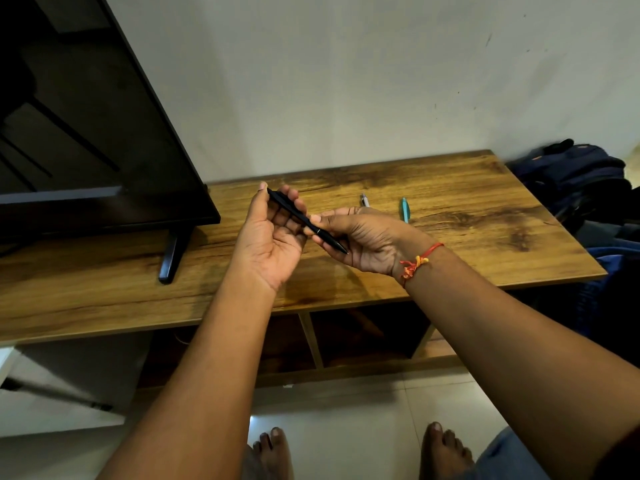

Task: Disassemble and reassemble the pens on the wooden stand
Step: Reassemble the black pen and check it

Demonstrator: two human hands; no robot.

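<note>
The black pen [294, 212] is held in mid-air at the centre of the frame, above the wooden stand [485, 244]. It slants from upper left to lower right with its writing point at the lower right, and a thin bright ring shows about midway along the barrel. The left hand [273, 233] lies palm up under the rear half, fingers curled round the barrel and thumb set against the back end, a grip that looks meant to keep that half from turning. The right hand [369, 242] takes the front half, thumb and fingers pinching just by the ring, which I judge to be the joint where the barrel unscrews; a hand on either side of that seam is the hold needed to twist the halves against each other. Whether they are being parted or joined I cannot tell, since the pen looks whole and no loose parts show. Both grips are closed on the pen, so neither hand is free. Just beyond the right hand, right of centre, a white pen [364, 200] and a teal pen [404, 210] lie on the tabletop side by side but apart, partly hidden by the hand and probably kept within reach for their turn. A red thread [417, 261] circles the right wrist. A dark television [86, 133] fills the upper left, its foot on the tabletop, and a dark bag [575, 174] sits at the right edge of the frame
</note>
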